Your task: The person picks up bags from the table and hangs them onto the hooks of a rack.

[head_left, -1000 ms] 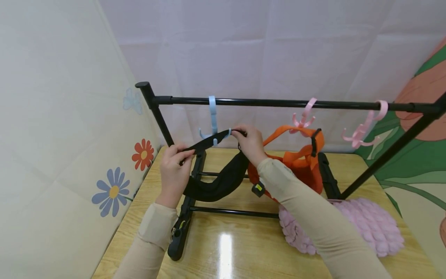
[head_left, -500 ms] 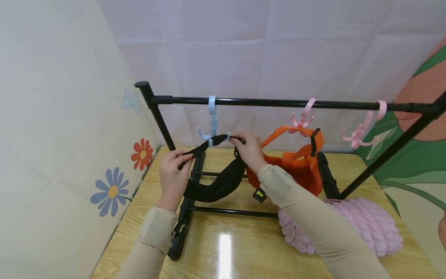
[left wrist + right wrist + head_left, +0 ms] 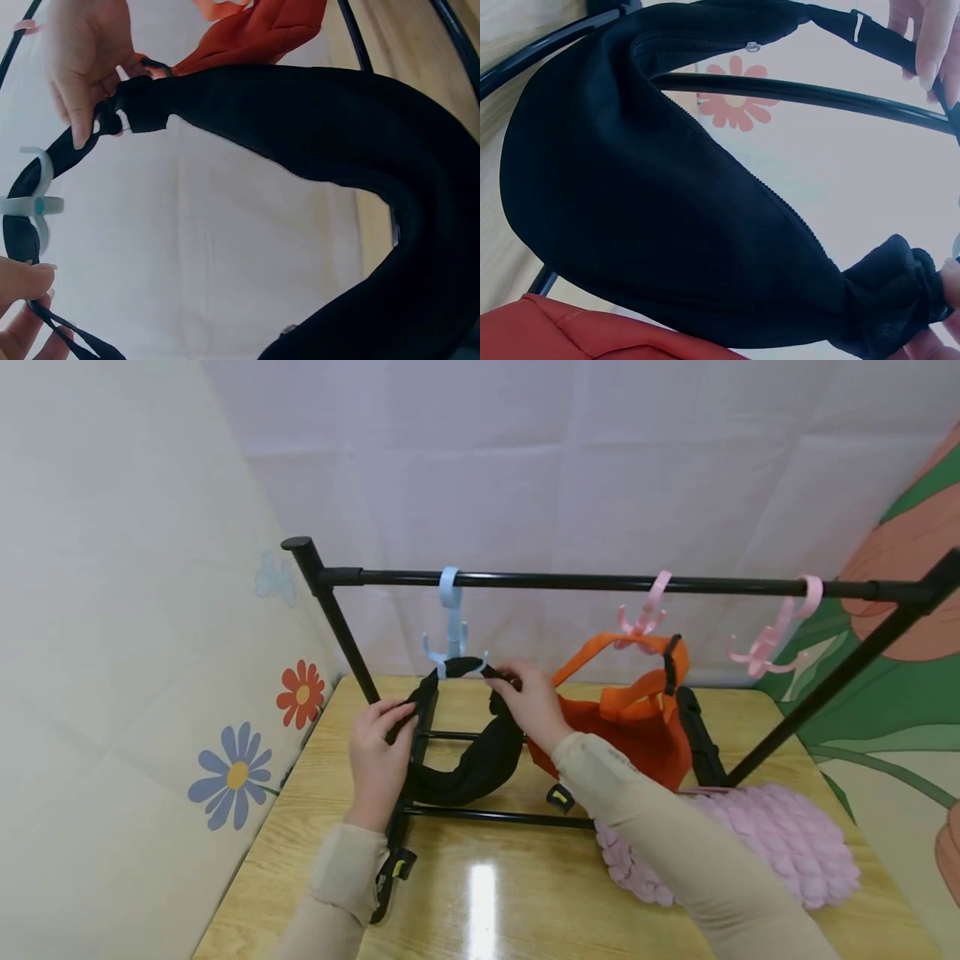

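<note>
Head | hands (image 3: 381, 752) (image 3: 534, 703) grip strap (image 3: 462, 663) of black bag (image 3: 468, 781) | orange bag (image 3: 633, 739) beside | contents hidden

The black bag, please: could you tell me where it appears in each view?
Head: the black bag, just below centre.
Left wrist: the black bag, curving from upper middle down the right side.
Right wrist: the black bag, filling the left and centre.
Shared landmark: the orange bag, right of centre, top middle and bottom left, in that order.
</note>
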{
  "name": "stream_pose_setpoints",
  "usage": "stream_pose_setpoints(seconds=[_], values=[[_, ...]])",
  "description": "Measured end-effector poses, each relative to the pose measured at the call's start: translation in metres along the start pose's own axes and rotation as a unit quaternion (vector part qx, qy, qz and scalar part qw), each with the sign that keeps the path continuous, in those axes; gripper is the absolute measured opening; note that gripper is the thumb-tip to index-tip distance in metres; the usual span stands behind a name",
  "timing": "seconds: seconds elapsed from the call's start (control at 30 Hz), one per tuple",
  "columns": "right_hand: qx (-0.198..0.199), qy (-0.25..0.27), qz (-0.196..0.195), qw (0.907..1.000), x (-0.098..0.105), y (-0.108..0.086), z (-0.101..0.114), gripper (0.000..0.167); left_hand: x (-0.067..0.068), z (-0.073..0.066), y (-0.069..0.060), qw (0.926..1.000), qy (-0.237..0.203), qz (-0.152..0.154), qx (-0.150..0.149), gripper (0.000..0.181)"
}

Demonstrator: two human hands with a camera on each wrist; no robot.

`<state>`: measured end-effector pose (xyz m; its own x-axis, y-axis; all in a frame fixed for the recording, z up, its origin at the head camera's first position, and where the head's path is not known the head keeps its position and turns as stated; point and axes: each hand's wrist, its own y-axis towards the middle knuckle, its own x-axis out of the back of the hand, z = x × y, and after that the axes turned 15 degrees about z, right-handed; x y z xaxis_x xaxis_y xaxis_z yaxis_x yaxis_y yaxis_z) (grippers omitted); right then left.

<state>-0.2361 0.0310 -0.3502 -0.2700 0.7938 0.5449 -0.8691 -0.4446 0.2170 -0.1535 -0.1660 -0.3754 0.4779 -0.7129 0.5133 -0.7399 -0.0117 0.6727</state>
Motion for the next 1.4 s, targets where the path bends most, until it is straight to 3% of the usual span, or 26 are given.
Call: stream_pose_setpoints(seconds=[0.3, 0.9, 1.13, 1.4], values=[[-0.009, -0.01, 0.001, 0.9999, -0.006, -0.019, -0.006, 0.026, -0.012, 0.005, -0.023, 0.9965, -0.038, 0.035, 0.066, 0.018], [0.072, -0.078, 0.025, 0.994, -0.019, -0.065, -0.02, 0.065, -0.016, 0.013, -0.055, 0.9926, -0.055, 0.028, 0.105, 0.02], [0.095, -0.096, 0.051, 0.9896, -0.023, -0.085, -0.025, 0.065, -0.017, 0.014, -0.07, 0.9888, -0.06, 0.028, 0.133, 0.021], [0.106, -0.103, 0.047, 0.9878, -0.025, -0.103, -0.038, 0.057, -0.021, 0.014, -0.082, 0.9876, -0.049, 0.036, 0.144, 0.022]])
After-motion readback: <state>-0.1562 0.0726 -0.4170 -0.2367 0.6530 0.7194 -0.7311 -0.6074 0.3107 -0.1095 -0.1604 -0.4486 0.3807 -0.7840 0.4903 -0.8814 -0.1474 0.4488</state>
